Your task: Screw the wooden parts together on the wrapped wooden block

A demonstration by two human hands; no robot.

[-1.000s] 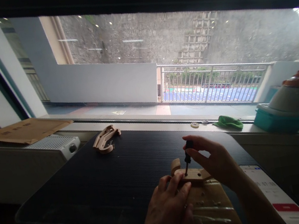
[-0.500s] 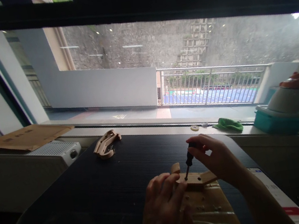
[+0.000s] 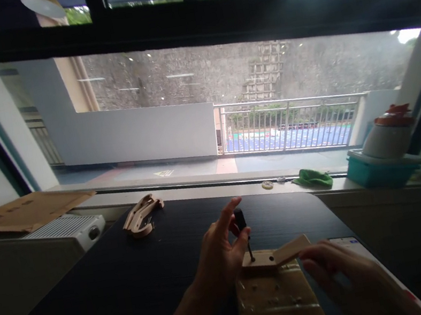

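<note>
Head view, screwdriver (image 3: 240, 218) now in left hand (image 3: 219, 249), right hand (image 3: 337, 261) off it

The left hand (image 3: 220, 248) is closed in a pinch; the blurred right hand (image 3: 335, 263) curves inward.

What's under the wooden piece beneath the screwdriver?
The wooden piece lies on a board whose near part shows; the surface directly beneath the piece is covered and cannot be seen.
</note>
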